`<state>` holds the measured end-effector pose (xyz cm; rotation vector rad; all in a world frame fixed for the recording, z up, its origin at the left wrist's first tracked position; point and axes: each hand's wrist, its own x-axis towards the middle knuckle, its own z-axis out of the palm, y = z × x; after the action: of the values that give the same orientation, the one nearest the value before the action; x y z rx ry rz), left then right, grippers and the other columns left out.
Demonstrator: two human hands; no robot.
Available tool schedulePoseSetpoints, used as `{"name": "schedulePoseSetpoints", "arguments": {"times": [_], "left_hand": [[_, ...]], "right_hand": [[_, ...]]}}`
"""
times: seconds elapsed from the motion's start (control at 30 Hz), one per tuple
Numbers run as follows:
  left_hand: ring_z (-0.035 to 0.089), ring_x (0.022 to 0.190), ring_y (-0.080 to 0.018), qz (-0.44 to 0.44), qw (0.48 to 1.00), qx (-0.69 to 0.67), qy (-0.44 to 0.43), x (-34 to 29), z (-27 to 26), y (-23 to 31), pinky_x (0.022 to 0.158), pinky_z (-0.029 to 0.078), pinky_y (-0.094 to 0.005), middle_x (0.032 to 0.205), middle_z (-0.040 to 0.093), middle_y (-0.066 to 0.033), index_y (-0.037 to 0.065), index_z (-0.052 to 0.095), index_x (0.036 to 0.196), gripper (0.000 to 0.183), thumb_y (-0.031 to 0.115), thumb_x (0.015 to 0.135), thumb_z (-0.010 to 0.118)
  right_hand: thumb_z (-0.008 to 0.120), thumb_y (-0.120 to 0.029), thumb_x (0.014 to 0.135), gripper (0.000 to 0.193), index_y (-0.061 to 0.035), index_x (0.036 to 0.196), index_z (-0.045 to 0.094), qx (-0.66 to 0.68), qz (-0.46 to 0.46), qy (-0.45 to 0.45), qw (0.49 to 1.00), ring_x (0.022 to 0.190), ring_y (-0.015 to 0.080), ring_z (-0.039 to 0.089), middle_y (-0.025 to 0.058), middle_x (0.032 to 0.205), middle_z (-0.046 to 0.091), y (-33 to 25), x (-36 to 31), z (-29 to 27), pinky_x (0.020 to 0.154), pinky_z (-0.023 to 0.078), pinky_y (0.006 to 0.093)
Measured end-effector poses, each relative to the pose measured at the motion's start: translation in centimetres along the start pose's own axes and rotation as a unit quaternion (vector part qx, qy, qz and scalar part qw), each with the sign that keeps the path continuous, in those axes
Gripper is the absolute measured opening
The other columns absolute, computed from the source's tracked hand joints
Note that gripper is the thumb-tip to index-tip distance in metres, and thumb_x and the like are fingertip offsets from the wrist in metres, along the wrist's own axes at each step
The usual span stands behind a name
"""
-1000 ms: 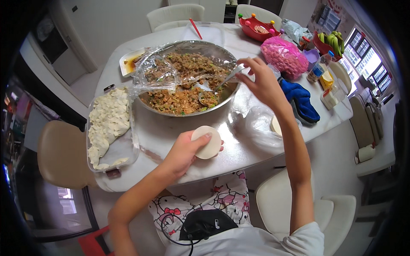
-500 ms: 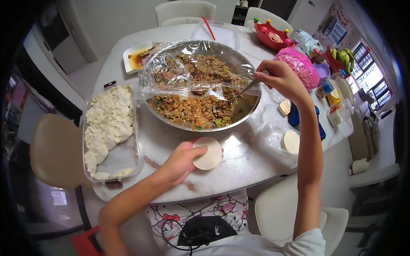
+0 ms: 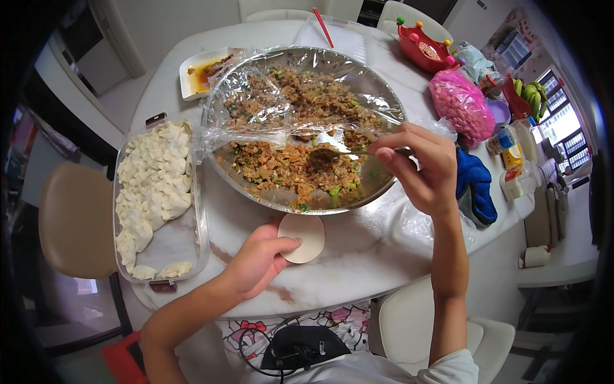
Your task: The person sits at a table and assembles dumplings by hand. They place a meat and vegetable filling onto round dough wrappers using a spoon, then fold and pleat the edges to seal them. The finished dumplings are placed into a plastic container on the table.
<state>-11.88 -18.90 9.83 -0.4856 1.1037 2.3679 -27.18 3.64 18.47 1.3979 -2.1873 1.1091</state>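
I have my left hand [image 3: 259, 259] pinching a round dough wrapper [image 3: 307, 238] near the counter's [image 3: 371, 253] front edge, beside the steel bowl [image 3: 378, 168]; my right hand [image 3: 422, 168] pinches a spoon [image 3: 325, 157] at the filling [image 3: 275, 166]. Dumplings [image 3: 157, 176] sit in a box [image 3: 203, 246] by the counter's left edge.

Head view: wide fisheye, worn on the head; facing down and forward across table [image 3: 364, 256]; left hand [image 3: 261, 259] and right hand [image 3: 423, 168] at close range.

This looks like a home dining area, with its marbled table [image 3: 364, 256], padded chairs [image 3: 73, 221] and bananas [image 3: 531, 97]
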Motion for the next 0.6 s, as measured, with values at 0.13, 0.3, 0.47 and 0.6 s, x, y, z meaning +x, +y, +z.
{"name": "schedulePoseSetpoints", "arguments": {"times": [0.13, 0.3, 0.47, 0.6], "left_hand": [[0.050, 0.132, -0.0295, 0.001, 1.000, -0.009, -0.004, -0.2, 0.0, 0.1, 0.115, 0.037, -0.0415, 0.140, 0.052, -0.0202, -0.010, 0.042, 0.138, 0.047, -0.003, 0.092, 0.047], [0.053, 0.128, -0.0266, 0.005, 1.000, -0.018, -0.016, -0.1, 0.1, 0.0, 0.112, 0.040, -0.0398, 0.137, 0.054, -0.0187, -0.010, 0.045, 0.136, 0.045, -0.001, 0.092, 0.049], [0.050, 0.132, -0.0290, 0.001, 1.000, 0.015, -0.005, -0.1, 0.5, -0.1, 0.115, 0.037, -0.0411, 0.140, 0.052, -0.0200, -0.010, 0.043, 0.138, 0.048, -0.004, 0.091, 0.049], [0.051, 0.132, -0.0292, 0.008, 1.000, 0.014, -0.001, -0.1, 0.6, -0.3, 0.114, 0.038, -0.0410, 0.140, 0.052, -0.0208, -0.010, 0.043, 0.138, 0.048, -0.004, 0.090, 0.050]], "right_hand": [[0.070, -0.002, 0.084, 0.004, -0.0003, 0.087, 0.070, 0.011, 0.002, -0.004, 1.000, 0.051, 0.0152, 0.053, 0.0066, 0.066, 0.057, 0.0, -0.5, -0.5, 0.048, 0.039, 0.0278], [0.070, -0.005, 0.085, 0.006, 0.0005, 0.086, 0.071, 0.032, 0.004, -0.012, 0.999, 0.051, 0.0149, 0.052, 0.0066, 0.064, 0.057, 1.0, -1.3, -0.6, 0.047, 0.038, 0.0266], [0.069, -0.008, 0.086, 0.008, 0.0006, 0.086, 0.071, 0.079, 0.010, -0.022, 0.997, 0.054, 0.0157, 0.055, 0.0078, 0.066, 0.061, 1.3, -1.5, -0.4, 0.049, 0.038, 0.0264], [0.066, -0.011, 0.088, 0.015, 0.0032, 0.084, 0.070, 0.083, 0.067, -0.029, 0.994, 0.059, 0.0148, 0.057, 0.0099, 0.071, 0.066, 0.9, -1.4, 0.1, 0.053, 0.039, 0.0261]]}}
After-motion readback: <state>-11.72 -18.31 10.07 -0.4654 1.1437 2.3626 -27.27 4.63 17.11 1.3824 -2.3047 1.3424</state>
